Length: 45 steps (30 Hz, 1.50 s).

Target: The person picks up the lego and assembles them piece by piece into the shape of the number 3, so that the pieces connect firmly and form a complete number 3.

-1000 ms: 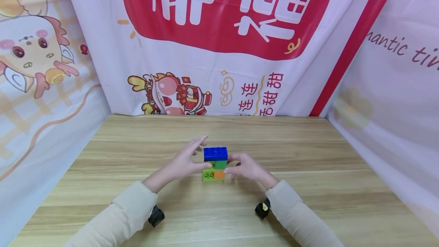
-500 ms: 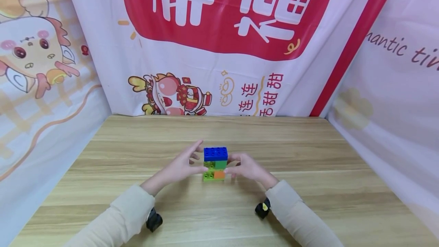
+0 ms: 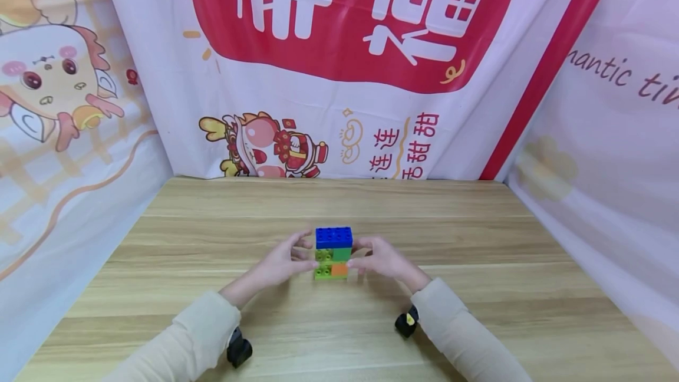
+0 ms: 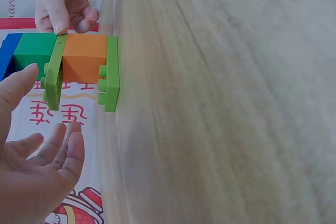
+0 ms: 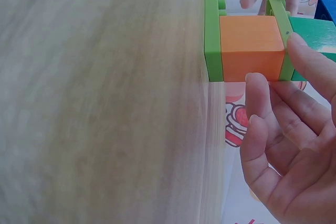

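Observation:
A small stack of toy building bricks stands upright on the table, between both hands. On top lies a blue brick (image 3: 333,237), over a green brick (image 4: 34,51). Below come a lime plate (image 4: 54,77), an orange brick (image 5: 252,45) and another lime plate (image 5: 212,38) at the bottom. My right hand (image 3: 383,259) holds the stack from the right, its thumb against the upper lime plate and its fingers reaching round the far side. To the left, my left hand (image 3: 286,261) has loosely bent, spread fingers with nothing between them, its thumb close to the stack.
The wooden table (image 3: 339,329) extends around the stack. A printed cloth (image 3: 339,93) hangs along its back edge, with more cloth at both sides. Black wrist cameras (image 3: 240,349) sit below both sleeves.
My left hand has drawn slightly left and lower, its raised fingers coming down from beside the blue brick. The right hand and the stack look unmoved.

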Motion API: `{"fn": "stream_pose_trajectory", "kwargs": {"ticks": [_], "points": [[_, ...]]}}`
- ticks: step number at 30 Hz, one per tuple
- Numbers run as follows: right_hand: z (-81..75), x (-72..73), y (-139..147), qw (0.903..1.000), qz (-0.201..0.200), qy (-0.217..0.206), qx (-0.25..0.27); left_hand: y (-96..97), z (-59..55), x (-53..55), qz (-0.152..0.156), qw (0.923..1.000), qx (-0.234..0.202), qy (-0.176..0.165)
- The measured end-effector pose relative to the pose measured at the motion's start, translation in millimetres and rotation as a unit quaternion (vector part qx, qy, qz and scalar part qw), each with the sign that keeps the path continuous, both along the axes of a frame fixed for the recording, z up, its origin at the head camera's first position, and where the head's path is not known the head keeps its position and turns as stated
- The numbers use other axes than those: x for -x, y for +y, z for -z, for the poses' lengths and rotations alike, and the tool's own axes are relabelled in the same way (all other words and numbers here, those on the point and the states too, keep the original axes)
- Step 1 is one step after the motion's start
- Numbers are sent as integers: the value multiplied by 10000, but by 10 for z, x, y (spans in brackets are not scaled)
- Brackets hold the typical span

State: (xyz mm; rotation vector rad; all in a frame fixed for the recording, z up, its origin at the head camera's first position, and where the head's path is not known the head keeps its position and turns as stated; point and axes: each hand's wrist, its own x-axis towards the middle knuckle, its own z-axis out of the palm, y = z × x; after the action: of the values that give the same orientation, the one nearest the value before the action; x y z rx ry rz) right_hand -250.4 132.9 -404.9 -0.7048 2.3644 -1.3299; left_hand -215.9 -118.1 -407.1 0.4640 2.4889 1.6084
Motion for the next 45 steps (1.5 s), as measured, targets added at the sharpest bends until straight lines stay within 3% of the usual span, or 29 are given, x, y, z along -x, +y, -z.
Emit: {"fn": "stream_pose_trajectory", "kwargs": {"ticks": [5,12,21,45], "points": [[-8,-1,-9,10000,-19,81,-17,9,55,-8,-51,9999,49,-113],[-264,-189,-68,10000,44,19,-17,23,70,-16,-57,10000,45,-39],[-5,-1,-18,10000,19,2,-54,19,51,-41,79,9999,-106,48],[-50,72,-44,9996,91,-258,-101,-10,53,93,-74,9994,280,184]]}}
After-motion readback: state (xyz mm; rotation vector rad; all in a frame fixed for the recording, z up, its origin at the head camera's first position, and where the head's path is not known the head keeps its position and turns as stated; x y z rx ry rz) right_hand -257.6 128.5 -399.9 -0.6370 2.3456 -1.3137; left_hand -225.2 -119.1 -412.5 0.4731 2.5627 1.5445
